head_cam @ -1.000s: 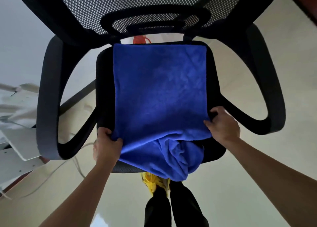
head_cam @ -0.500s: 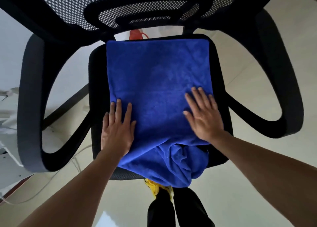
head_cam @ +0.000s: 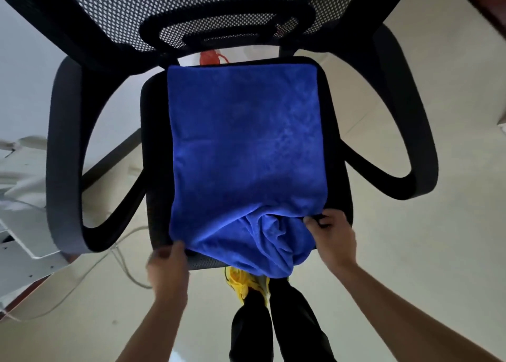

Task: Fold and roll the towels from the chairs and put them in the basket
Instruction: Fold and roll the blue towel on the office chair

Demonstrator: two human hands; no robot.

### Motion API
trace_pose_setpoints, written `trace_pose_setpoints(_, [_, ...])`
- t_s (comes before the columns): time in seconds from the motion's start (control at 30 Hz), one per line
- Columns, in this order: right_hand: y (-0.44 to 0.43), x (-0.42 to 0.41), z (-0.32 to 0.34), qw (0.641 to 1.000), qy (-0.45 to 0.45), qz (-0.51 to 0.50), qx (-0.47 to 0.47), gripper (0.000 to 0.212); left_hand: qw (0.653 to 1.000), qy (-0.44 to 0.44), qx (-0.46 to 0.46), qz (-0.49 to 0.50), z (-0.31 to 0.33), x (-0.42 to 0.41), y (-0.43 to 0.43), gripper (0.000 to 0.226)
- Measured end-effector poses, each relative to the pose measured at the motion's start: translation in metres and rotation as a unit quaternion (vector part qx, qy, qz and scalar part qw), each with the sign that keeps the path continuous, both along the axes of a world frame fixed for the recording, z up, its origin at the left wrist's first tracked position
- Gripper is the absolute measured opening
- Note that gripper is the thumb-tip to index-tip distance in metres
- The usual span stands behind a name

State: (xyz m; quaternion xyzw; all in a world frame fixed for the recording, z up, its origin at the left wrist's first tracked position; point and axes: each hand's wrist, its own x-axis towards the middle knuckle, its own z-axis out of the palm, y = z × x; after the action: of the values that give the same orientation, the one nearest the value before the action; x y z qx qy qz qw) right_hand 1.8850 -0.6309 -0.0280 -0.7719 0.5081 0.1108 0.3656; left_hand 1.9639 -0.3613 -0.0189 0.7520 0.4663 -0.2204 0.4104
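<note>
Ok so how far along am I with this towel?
Done: the towel lies flat across the chair seat, seemingly doubled. In hand: your right hand pinches its near edge; your left hand, blurred, is at the near left corner. Left: the near end hangs bunched over the seat front, nothing is rolled, and no basket is in view.

The towel in front of me is plain royal blue, no print. The chair seat is black and the armrests are dark grey. At the top of the frame, the chair back is black mesh speckled with pale holes. My trousers are black, with something yellow above them. A red thing sits at upper centre. The floor is cream.
</note>
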Motion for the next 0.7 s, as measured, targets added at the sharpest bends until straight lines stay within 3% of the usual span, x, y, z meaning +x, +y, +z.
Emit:
trace_pose_setpoints(0.07, [0.010, -0.005, -0.011, 0.999, 0.033, 0.001, 0.029, 0.037, 0.988, 0.090, -0.123, 0.022, 0.002, -0.020, -0.014, 0.019])
trace_pose_setpoints(0.13, [0.011, -0.003, -0.018, 0.997, 0.029, -0.017, 0.065, 0.034, 0.975, 0.131, -0.180, 0.020, 0.002, -0.025, -0.029, 0.014])
trace_pose_setpoints(0.2, [0.006, -0.007, -0.018, 0.994, 0.017, -0.034, 0.103, 0.012, 0.970, 0.123, -0.204, 0.045, 0.000, -0.023, -0.039, 0.012])
trace_pose_setpoints(0.3, [-0.005, -0.028, -0.005, 0.990, 0.027, -0.042, 0.132, 0.018, 0.974, 0.083, -0.196, 0.082, -0.001, -0.020, -0.043, 0.008])
trace_pose_setpoints(0.47, [-0.008, -0.071, 0.010, 0.979, 0.121, -0.075, 0.148, 0.025, 0.976, 0.024, -0.202, 0.075, 0.014, -0.023, -0.034, 0.022])
trace_pose_setpoints(0.53, [-0.004, -0.083, 0.013, 0.973, 0.108, -0.135, 0.153, 0.024, 0.966, 0.019, -0.236, 0.109, 0.013, -0.026, -0.026, 0.026])
trace_pose_setpoints(0.6, [-0.002, -0.087, 0.019, 0.954, 0.061, -0.260, 0.136, 0.024, 0.953, 0.028, -0.272, 0.131, 0.008, -0.028, -0.015, 0.027])
trace_pose_setpoints(0.7, [-0.002, -0.084, 0.032, 0.926, -0.003, -0.362, 0.107, 0.022, 0.955, 0.040, -0.288, 0.056, 0.002, -0.033, 0.002, 0.009])
